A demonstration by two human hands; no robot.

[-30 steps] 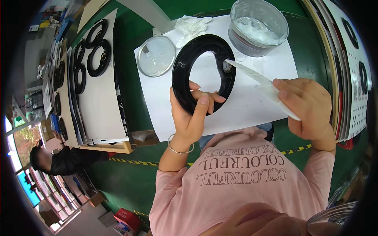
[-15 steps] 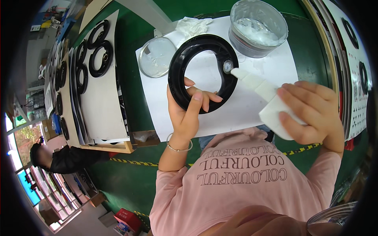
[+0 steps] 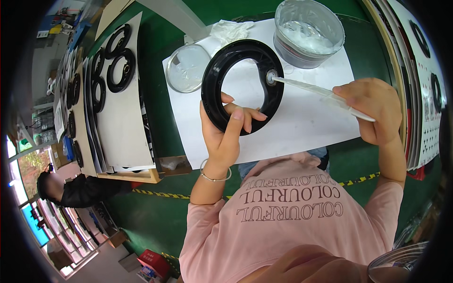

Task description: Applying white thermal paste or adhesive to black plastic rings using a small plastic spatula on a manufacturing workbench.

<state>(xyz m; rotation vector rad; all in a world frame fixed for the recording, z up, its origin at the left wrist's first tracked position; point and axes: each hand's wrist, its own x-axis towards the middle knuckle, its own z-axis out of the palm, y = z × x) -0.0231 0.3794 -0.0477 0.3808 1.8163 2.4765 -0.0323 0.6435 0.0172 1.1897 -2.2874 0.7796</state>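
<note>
Left hand (image 3: 222, 141): is gripping the black ring (image 3: 213, 85) by its lower rim, over the white sheet (image 3: 306, 125), presumably steadying it.
Right hand (image 3: 376, 107): is pinching a white spatula (image 3: 321, 91), tip meeting the ring's round recess (image 3: 270, 75).
Tub (image 3: 298, 57): is standing open beyond, seemingly within reach.

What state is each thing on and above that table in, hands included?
Glossy black plastic-looking ring: held up
Left hand: gripping the ring
Flat white plastic-looking spatula: held, tip at the ring's round recess
Right hand: gripping the spatula
Round greyish tub: open, partly filled with whitish paste
White paper sheet: spread flat
Round clear lid: lying on the sheet
White cloth or tissue: crumpled
</note>
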